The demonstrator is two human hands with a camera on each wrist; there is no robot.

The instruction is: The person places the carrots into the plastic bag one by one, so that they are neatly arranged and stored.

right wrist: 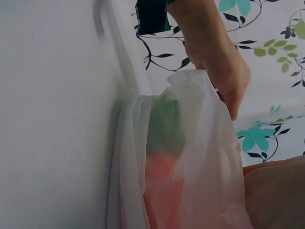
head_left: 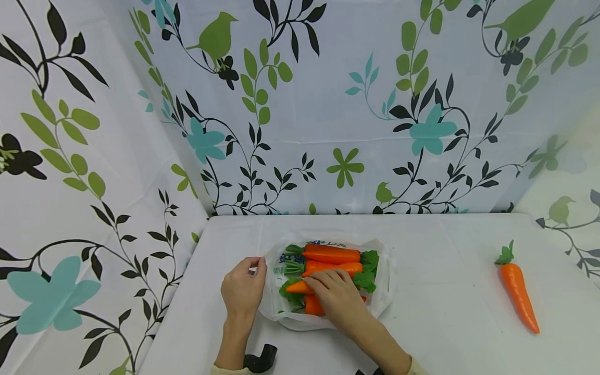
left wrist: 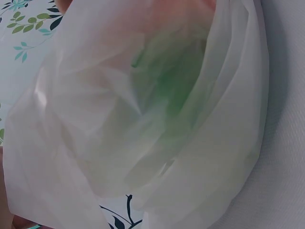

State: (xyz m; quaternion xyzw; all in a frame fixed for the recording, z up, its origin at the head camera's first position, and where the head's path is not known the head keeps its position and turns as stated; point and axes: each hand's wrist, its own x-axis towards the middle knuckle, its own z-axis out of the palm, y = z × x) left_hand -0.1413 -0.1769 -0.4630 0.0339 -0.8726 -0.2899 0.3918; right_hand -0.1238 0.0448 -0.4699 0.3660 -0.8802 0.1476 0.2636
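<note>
A white translucent plastic bag [head_left: 384, 294] lies on the table with its mouth spread, holding several orange carrots [head_left: 332, 254] with green tops. At the bag's left rim my left hand [head_left: 241, 289] pinches the plastic between thumb and fingers. My right hand [head_left: 339, 299] reaches inside, its fingers bent over a carrot [head_left: 297, 287] whose tip points left. The palm covers the rest of that carrot. In the left wrist view the bag's raised wall [left wrist: 224, 162] fills most of the picture, green and red showing through. The right wrist view shows the left hand [right wrist: 224, 71] at the rim.
A single carrot [head_left: 517, 294] with a short green top lies on the white table [head_left: 445, 271] far to the right. Behind and to the left hangs a curtain [head_left: 309, 114] printed with leaves and birds. A black strap piece [head_left: 261, 359] sits by the left wrist.
</note>
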